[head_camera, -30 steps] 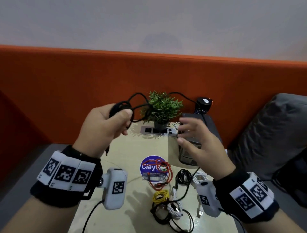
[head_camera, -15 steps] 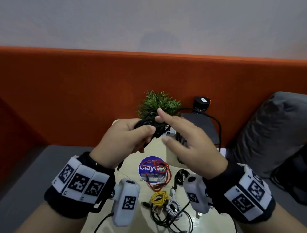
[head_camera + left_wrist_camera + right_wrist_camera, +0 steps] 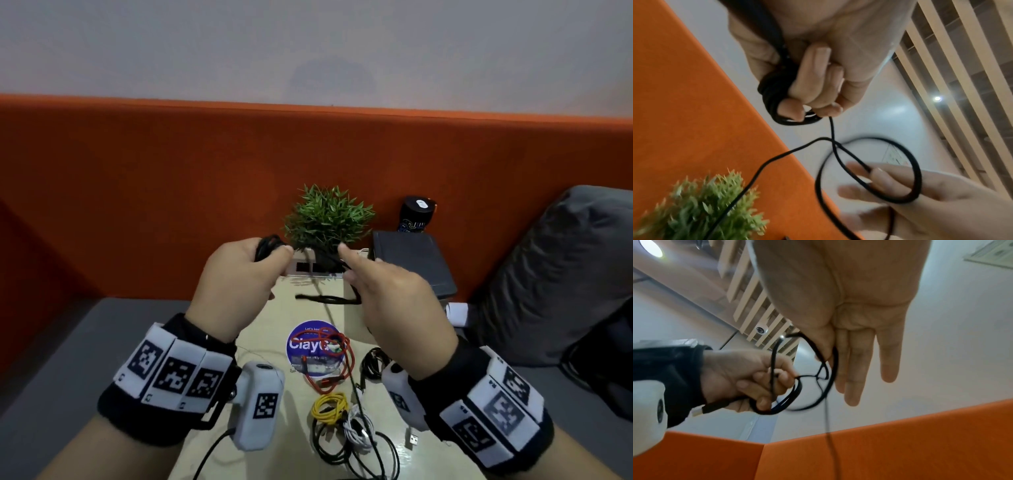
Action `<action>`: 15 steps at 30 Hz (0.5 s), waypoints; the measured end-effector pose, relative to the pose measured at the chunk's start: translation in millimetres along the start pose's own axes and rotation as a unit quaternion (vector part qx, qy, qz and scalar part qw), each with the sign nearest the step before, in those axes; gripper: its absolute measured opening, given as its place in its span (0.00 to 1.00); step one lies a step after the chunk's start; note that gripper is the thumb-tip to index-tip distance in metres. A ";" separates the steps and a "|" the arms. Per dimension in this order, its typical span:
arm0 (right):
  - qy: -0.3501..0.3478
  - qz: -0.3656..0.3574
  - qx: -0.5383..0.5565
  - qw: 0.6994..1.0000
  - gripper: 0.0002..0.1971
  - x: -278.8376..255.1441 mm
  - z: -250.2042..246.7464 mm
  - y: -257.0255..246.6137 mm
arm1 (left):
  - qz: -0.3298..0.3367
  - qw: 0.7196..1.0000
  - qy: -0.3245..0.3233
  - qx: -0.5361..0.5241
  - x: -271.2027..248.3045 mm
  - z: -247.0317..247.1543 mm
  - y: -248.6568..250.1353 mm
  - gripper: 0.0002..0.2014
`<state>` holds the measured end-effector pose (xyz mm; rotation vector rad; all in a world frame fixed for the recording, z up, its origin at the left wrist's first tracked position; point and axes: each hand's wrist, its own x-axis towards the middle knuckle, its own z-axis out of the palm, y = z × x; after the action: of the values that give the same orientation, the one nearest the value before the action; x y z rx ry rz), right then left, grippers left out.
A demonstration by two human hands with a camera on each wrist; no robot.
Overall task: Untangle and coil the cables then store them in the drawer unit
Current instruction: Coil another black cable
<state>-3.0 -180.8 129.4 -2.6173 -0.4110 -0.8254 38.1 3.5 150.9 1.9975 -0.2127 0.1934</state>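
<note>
- here the step in hand looks like coiling: the left hand [image 3: 245,270] has its grip clamped around a bundle of finished turns of the black cable [image 3: 774,91], held up over the far end of the desk [image 3: 301,308].
- the right hand [image 3: 394,291] has its fingers [image 3: 853,369] straight, and a fresh loop runs between thumb and palm; whether the thumb actually pinches it cannot be told.
- the cable's loose tail drops toward the desk, past the plant [image 3: 327,216].
- next, judging by this, the loop must be laid onto the bundle without twisting.
- the other cables [image 3: 342,421] lie tangled on the near desk, and the drawer unit [image 3: 411,260] sits at the far right.
</note>
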 end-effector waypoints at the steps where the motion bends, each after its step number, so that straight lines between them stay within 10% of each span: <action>1: 0.060 -0.033 -0.046 0.997 0.16 -0.6 -0.5 3.6 | -0.005 1.000 0.015 0.005 2.0 -1.8 -2.7 0.18; 5: -0.009 0.031 0.218 0.975 0.08 0.9 -14.7 11.8 | -0.037 0.999 0.036 0.014 10.5 -4.6 -11.9 0.18; 15: 0.199 0.193 0.692 0.666 0.10 4.5 -70.2 63.4 | -0.151 0.974 0.066 0.157 18.3 -9.9 -65.5 0.17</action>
<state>-9.9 -266.2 169.6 -0.9732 -0.1767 -0.5132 70.9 38.7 101.8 2.2907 0.2199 0.1717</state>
